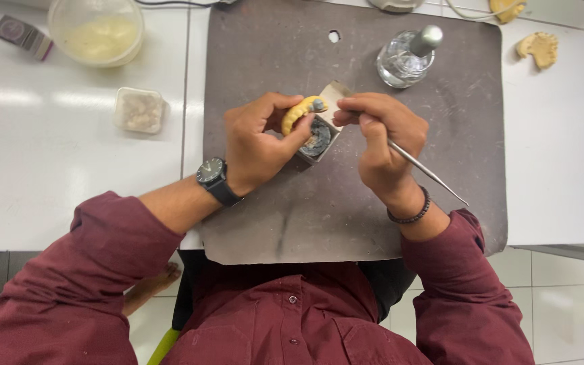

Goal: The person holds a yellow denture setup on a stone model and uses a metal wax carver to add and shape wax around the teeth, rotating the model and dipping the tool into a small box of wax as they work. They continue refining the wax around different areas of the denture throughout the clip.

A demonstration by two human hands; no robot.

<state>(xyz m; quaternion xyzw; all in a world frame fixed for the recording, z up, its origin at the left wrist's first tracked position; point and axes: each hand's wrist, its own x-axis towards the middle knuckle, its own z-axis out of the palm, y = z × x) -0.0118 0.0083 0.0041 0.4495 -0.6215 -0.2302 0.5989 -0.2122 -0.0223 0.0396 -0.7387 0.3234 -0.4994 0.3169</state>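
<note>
tabletop: white tabletop (69,176), carrying a grey-brown rectangular work mat (272,223) that bears most of the work.
tub: round translucent plastic tub of pale yellow paste (96,30), far left, well apart from the hands.
bottle: clear glass bottle with a metal cap (405,57), on the mat just beyond the right hand.
box: small square open box with a dark round inside (319,138), directly under the work.
left hand: left hand (255,145), fingers closed around a yellow curved dental cast (297,111), held over the box.
right hand: right hand (383,138), fingers pinched shut on a thin metal hand tool (427,172), tip at the cast's end.
step: fine working of the cast surface, as i judge it; calls for a steady tip.
hindrance: nothing blocks; a small clear tray (140,110) and spare yellow cast (539,49) lie apart.
</note>
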